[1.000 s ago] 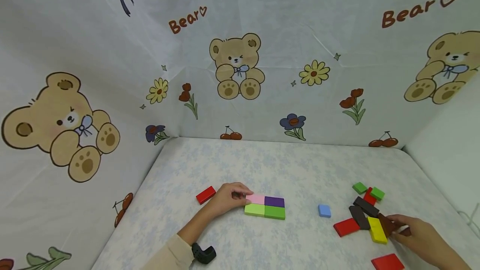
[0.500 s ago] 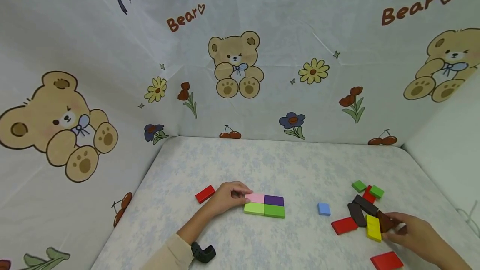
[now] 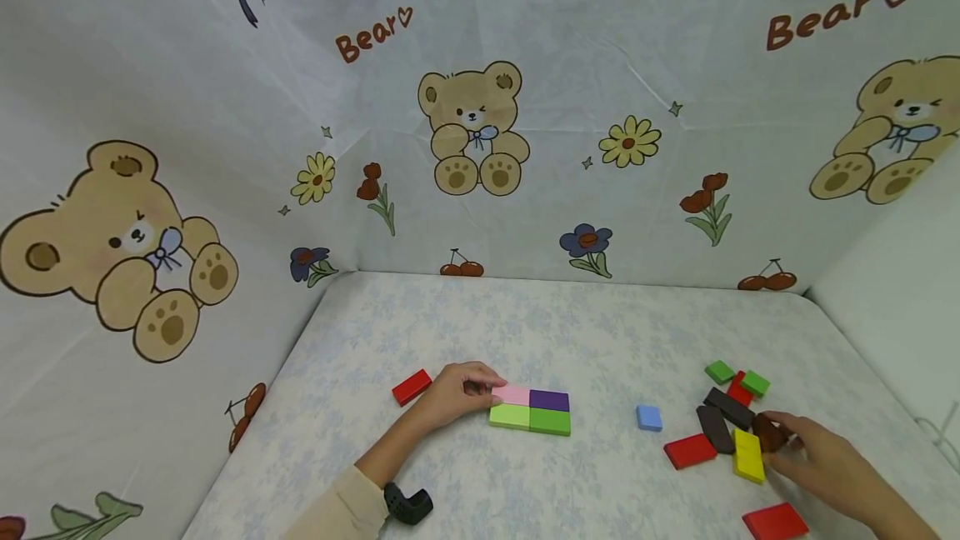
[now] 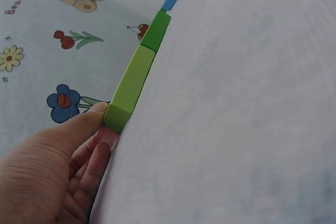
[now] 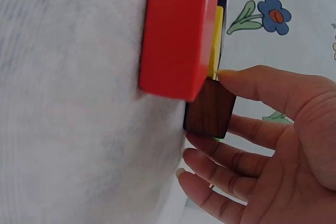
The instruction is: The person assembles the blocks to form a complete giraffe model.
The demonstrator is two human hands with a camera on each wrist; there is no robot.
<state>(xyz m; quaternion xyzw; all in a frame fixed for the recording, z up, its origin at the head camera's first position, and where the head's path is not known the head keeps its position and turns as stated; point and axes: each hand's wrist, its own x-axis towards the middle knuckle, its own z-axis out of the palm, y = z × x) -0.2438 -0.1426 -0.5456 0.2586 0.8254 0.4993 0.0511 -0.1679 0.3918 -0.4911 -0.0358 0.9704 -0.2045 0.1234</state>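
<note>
My left hand [image 3: 453,398] pinches the left end of a pink block [image 3: 513,395]. That block lies flat against a purple block [image 3: 550,400], a light green block [image 3: 509,417] and a green block [image 3: 550,422], forming a two-by-two rectangle. In the left wrist view, the thumb is at the corner by the light green block [image 4: 130,80]. On the right, my right hand [image 3: 832,465] holds a dark brown wooden block [image 5: 211,107] between thumb and fingers. This brown block is beside a yellow block [image 3: 748,456] and two blackish blocks [image 3: 716,428], partly hidden by the fingers.
Around the right hand lie red blocks [image 3: 690,451] and small green blocks [image 3: 720,372]. A blue square block [image 3: 649,417] sits between the two groups. Another red block [image 3: 412,387] is left of the left hand. A printed cloth wall [image 3: 555,215] backs the table.
The right hand has shifted slightly away from the person, and the brown block in it has turned. The yellow block and the red block beside it have slid a little left. The left hand stays put.
</note>
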